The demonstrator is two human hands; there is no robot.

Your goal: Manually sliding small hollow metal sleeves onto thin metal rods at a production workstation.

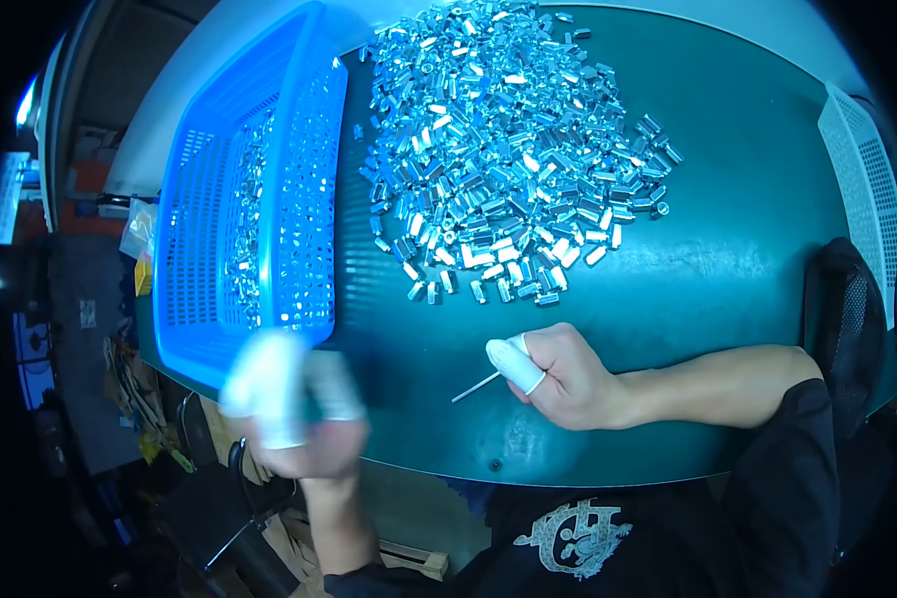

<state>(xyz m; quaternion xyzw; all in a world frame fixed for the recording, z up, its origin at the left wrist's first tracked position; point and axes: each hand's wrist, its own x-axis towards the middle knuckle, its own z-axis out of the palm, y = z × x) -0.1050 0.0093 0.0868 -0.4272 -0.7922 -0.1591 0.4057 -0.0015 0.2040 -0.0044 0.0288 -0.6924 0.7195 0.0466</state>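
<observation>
My right hand is closed around a thin metal rod, whose end sticks out toward the left just above the table. A white finger cover sits on a finger of that hand. Smeared by motion, my left hand passes the near end of the blue plastic basket. White covers show on its fingers, but whether they hold anything is blurred. Beyond both hands, a large heap of small shiny metal hex pieces spreads over the green tabletop. More such pieces show inside the basket.
At the right edge stands a white perforated basket, with a dark mesh-covered thing near my right elbow. One small dark piece lies by the table's near edge. A black chair stands below on the left.
</observation>
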